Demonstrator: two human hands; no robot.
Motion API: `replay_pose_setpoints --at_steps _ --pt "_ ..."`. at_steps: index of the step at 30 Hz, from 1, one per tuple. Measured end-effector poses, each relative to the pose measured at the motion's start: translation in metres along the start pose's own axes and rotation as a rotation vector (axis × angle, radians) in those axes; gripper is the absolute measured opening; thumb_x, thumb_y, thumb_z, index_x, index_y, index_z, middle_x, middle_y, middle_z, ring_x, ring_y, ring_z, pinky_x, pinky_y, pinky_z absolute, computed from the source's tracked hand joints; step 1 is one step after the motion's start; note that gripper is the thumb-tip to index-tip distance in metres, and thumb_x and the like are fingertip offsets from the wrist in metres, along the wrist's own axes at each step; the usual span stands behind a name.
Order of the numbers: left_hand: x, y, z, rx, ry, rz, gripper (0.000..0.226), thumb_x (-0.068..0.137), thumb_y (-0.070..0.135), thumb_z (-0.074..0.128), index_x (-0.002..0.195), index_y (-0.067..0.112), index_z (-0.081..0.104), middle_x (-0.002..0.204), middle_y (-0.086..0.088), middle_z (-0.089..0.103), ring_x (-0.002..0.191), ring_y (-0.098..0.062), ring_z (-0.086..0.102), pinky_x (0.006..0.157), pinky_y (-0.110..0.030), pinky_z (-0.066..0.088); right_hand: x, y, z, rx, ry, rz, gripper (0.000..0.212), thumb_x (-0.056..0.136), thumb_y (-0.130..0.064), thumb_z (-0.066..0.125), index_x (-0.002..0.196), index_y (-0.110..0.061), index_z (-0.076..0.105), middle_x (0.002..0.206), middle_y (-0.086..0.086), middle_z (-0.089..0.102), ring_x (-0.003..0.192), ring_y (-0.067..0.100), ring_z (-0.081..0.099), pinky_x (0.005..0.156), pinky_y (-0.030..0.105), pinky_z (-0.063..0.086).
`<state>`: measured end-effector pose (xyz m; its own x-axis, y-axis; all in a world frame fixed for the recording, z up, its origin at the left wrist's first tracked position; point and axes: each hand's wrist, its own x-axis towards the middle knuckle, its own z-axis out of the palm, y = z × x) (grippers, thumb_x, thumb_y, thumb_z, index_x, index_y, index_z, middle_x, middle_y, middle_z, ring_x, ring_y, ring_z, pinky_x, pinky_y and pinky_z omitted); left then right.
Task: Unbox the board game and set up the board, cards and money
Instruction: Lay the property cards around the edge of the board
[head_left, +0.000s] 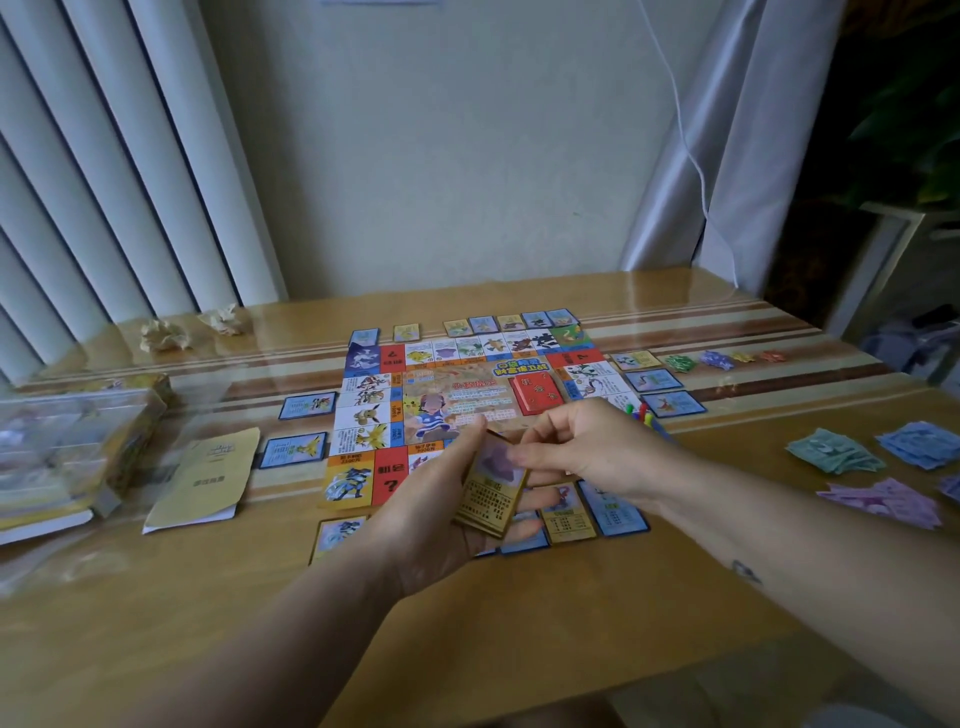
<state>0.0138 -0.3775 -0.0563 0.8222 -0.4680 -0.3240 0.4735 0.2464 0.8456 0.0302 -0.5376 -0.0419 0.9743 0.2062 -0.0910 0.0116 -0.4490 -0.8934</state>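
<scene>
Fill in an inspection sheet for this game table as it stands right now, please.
Surface: glossy wooden table, striped band along the back.
Job's things: board laid flat mid-table; cards set around its edges; red stack on it; money in loose piles at right; booklet and box at left.
Clutter: two crumpled paper balls at far left.
Grippers: left hand holds a stack of cards; right hand pinches its top card.
Cables: thin white cord hanging by the curtain.
Surroundings: blinds left, curtain right, plant far right.
</scene>
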Motion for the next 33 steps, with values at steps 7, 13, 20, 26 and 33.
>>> replay_pose_setpoints --at_steps 7,13,20,26,33 --pt "0.008 0.008 -0.017 0.245 0.001 0.169 0.018 0.097 0.01 0.046 0.109 0.005 0.058 0.104 -0.014 0.072 0.099 -0.024 0.069 0.083 -0.035 0.058 0.014 -0.006 -0.006 -0.094 -0.032 -0.02 0.011 0.086 -0.028 0.069 0.084 -0.017 0.071 0.068 -0.013 0.068 0.074 -0.002 0.064 0.087 0.022 0.047" --pt "0.025 0.042 -0.042 0.262 0.132 0.33 0.016 0.096 0.013 0.049 0.101 0.008 0.063 0.1 -0.014 0.071 0.091 -0.024 0.07 0.075 -0.03 0.058 0.05 -0.027 -0.012 -0.153 0.071 -0.081 0.01 0.084 -0.029 0.07 0.087 -0.02 0.071 0.084 -0.004 0.071 0.076 0.006 0.064 0.078 0.025 0.052" --pt "0.06 0.091 -0.073 0.629 0.242 0.488 0.023 0.093 0.01 0.058 0.098 0.031 0.066 0.092 -0.006 0.073 0.086 -0.024 0.069 0.075 -0.033 0.056 0.12 -0.058 -0.009 -0.202 -0.027 -0.214 0.022 0.082 -0.016 0.072 0.087 -0.021 0.051 0.085 0.003 0.071 0.074 0.01 0.059 0.075 0.027 0.047" --pt "0.109 0.142 -0.112 0.55 0.451 0.523 0.029 0.098 0.012 0.047 0.119 0.026 0.061 0.089 0.001 0.058 0.071 -0.014 0.047 0.064 -0.027 0.042 0.206 -0.074 -0.031 -0.271 -0.067 -0.208 0.021 0.086 0.003 0.063 0.079 -0.017 0.062 0.073 -0.002 0.062 0.055 -0.003 0.054 0.056 0.013 0.045" --pt "0.193 0.162 -0.159 1.235 0.607 0.293 0.036 0.095 0.0 0.036 0.122 0.015 0.053 0.101 -0.004 0.056 0.075 -0.017 0.054 0.057 -0.024 0.047 0.311 -0.028 -0.017 -0.172 0.315 0.007 0.017 0.089 -0.008 0.062 0.103 -0.006 0.072 0.103 0.008 0.069 0.071 0.011 0.06 0.065 0.018 0.05"
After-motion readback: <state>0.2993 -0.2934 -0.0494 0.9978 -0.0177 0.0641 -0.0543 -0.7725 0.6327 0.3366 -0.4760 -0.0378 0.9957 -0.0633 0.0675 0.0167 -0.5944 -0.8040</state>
